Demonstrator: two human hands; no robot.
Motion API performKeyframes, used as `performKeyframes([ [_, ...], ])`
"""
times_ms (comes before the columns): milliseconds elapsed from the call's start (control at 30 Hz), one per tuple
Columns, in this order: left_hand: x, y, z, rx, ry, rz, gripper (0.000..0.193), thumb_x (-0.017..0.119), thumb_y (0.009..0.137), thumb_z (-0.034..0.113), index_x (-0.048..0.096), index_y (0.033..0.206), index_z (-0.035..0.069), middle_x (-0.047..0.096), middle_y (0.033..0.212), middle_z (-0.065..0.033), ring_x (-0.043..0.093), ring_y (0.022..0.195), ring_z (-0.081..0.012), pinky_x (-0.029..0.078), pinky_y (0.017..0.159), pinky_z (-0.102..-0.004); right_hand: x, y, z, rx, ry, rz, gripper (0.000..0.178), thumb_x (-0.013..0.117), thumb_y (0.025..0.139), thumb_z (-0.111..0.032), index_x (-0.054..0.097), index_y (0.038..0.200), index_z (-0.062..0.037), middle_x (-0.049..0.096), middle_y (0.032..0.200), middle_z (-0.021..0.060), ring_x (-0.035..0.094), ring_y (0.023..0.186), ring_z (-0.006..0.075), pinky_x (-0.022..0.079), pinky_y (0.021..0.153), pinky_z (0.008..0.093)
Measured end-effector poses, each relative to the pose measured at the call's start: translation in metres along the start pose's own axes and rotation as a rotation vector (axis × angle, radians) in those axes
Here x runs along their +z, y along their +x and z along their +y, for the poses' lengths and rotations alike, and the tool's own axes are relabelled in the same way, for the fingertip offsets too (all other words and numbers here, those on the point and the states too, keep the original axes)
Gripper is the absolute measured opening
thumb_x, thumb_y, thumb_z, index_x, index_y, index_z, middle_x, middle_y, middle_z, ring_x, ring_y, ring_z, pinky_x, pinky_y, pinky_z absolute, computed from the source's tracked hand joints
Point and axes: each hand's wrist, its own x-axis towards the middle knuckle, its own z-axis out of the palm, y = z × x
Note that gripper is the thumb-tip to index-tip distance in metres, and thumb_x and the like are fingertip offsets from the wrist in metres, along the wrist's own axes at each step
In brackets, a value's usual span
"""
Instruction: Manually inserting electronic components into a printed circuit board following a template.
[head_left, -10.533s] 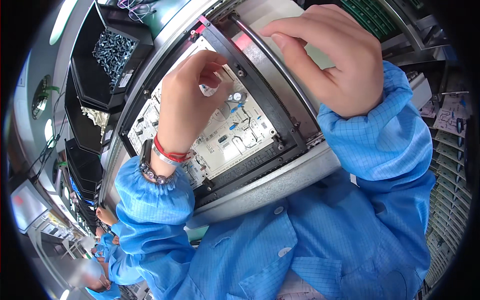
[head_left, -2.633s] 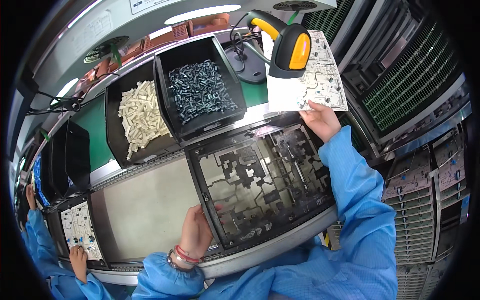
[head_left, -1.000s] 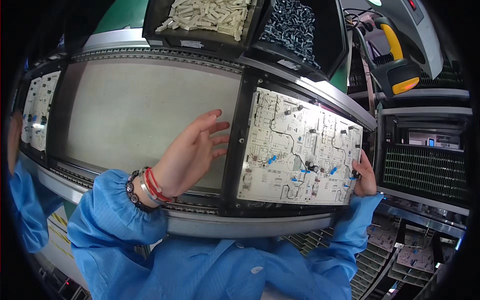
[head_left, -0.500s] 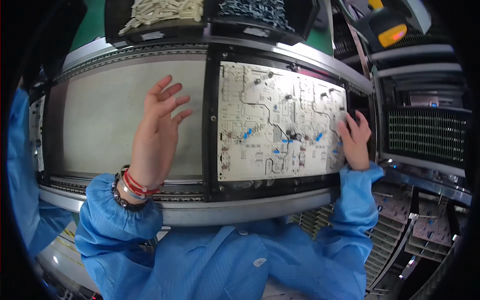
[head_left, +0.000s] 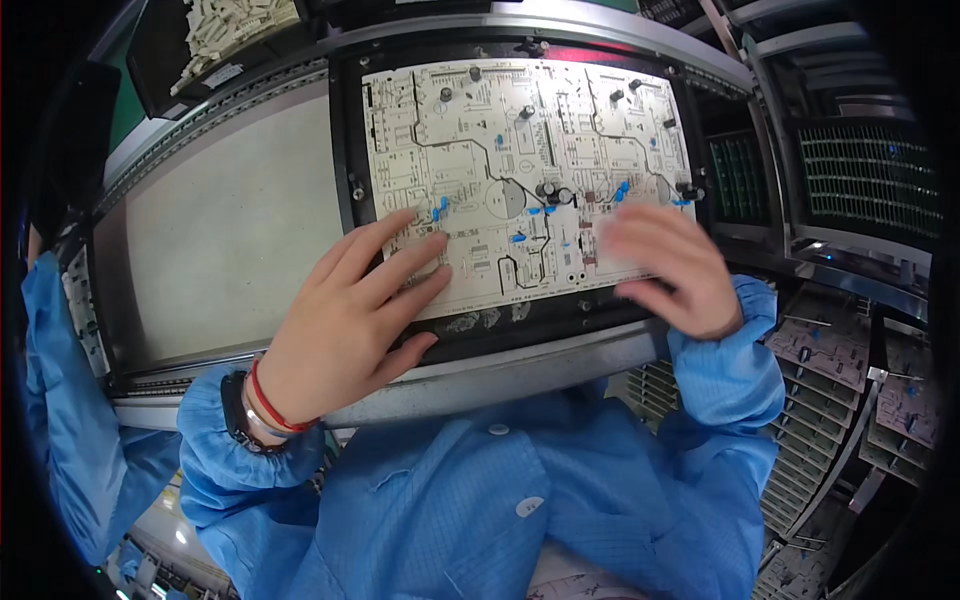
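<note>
A cream circuit board (head_left: 540, 275) with printed dark traces lies in a black carrier frame (head_left: 350, 150). Small blue components (head_left: 518, 238) and black cylindrical capacitors (head_left: 527, 112) stand on it. My left hand (head_left: 355, 315) spreads its fingers over the board's lower left corner, fingertips at or just above the surface, holding nothing I can see. Over the lower right part is my right hand (head_left: 685, 265), its fingers stretched leftward and blurred, thumb apart from them. Nothing shows in it, and I cannot tell whether it touches the board.
Left of the frame runs a pale conveyor bed (head_left: 230, 220) between chain rails. A black bin of cream-coloured parts (head_left: 235, 30) stands beyond it. Racks of boards (head_left: 815, 360) are at the right. Another person's blue sleeve (head_left: 60, 400) is at the far left.
My left hand has come from above the conveyor bed to the board's lower left. My right hand has moved from the right edge in over the board. The view has shifted.
</note>
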Motion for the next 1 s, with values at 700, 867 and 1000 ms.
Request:
performKeyframes([
  [700,-0.020,0.028,-0.019,0.314,0.256,-0.102,0.040,0.070,0.055,0.028,0.064,0.089,0.008,0.064,0.109,-0.0024,0.057,0.093,-0.0240,0.046,0.074,-0.0340,0.025,0.026,0.017,-0.450,-0.179,0.121,0.017,0.070,0.065,-0.019,0.066,0.080,-0.0126,0.063,0.090,-0.0002,0.057,0.093,0.0193,0.044,0.084,0.0370],
  [867,-0.028,0.039,-0.009,0.279,0.252,-0.179,0.042,0.072,0.055,0.027,0.065,0.090,0.006,0.064,0.107,-0.0040,0.058,0.092,-0.0245,0.046,0.077,-0.0356,-0.009,-0.005,0.033,-0.394,0.087,0.294,0.020,0.070,0.074,-0.017,0.068,0.090,-0.0074,0.064,0.094,0.0022,0.057,0.096,0.0217,0.045,0.084,0.0380],
  [1000,-0.045,0.039,-0.002,0.178,0.094,-0.169,0.034,0.073,0.063,0.014,0.065,0.095,0.005,0.064,0.103,-0.0069,0.057,0.097,-0.0267,0.046,0.081,-0.0369,-0.025,-0.061,0.049,-0.097,0.084,0.219,0.038,0.071,0.073,-0.017,0.065,0.109,-0.0079,0.061,0.110,0.0068,0.053,0.106,0.0281,0.041,0.091,0.0408],
])
